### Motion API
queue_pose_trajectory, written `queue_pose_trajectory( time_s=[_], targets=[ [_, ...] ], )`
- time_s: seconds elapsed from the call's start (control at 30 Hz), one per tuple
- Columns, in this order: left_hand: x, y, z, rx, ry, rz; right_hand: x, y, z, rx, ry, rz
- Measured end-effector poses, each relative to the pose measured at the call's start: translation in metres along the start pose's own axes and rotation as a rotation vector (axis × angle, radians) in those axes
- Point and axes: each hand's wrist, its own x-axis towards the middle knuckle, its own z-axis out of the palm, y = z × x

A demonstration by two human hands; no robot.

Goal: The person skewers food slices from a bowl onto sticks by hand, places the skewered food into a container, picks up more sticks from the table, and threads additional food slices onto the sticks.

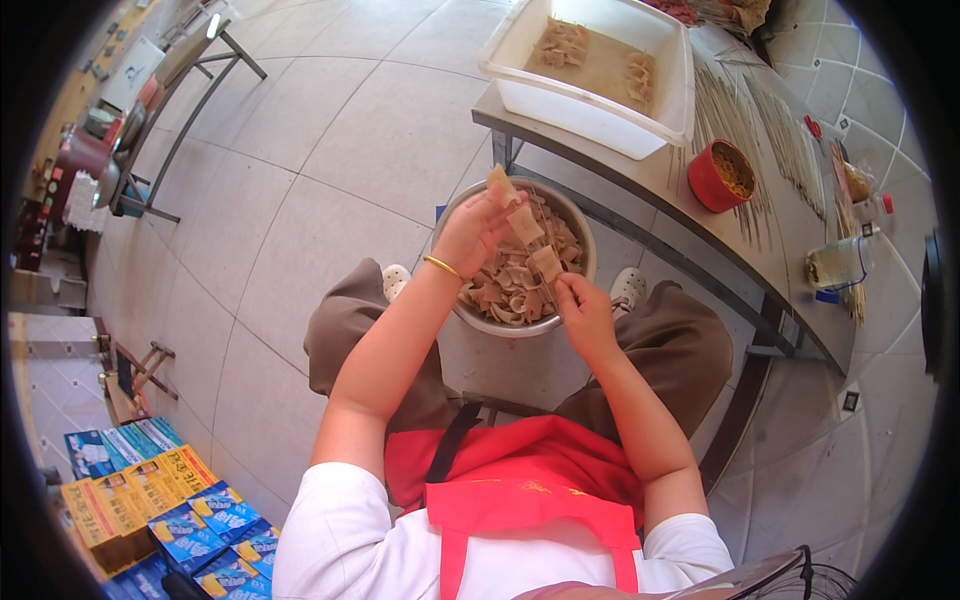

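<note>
Over a round metal basin [590, 247] of cut, pale brown food pieces [514, 289], my two hands hold thin skewers with several flat squares [526, 225] of the same food on them. My left hand [476, 229], with a gold bangle at the wrist, is palm up under the upper squares; whether its fingers grip anything is unclear. The fingertips of my right hand [585, 307] pinch the lower part, beside the lowest square. A white plastic tub [592, 105] farther off holds finished-looking bunches of skewered pieces [562, 43].
A metal-edged table [645, 180] curves along the right, with many loose skewers [787, 142], a red container [720, 176] and a glass jar [832, 266]. The basin stands on the tiled floor between my feet. Stacked cartons [139, 495] are at the lower left; another table [169, 82] is at the upper left.
</note>
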Motion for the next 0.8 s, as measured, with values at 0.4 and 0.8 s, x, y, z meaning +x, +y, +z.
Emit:
queue_pose_trajectory(
  time_s=[0.4, 0.8],
  targets=[
    [0.002, 0.001, -0.005, 0.218, 0.029, 0.010, -0.002, 0.000, 0.000, -0.023, -0.010, -0.046],
    [0.009, -0.020, -0.011, 0.253, -0.003, -0.025, -0.003, 0.018, -0.010, -0.081, 0.052, 0.046]
  ],
)
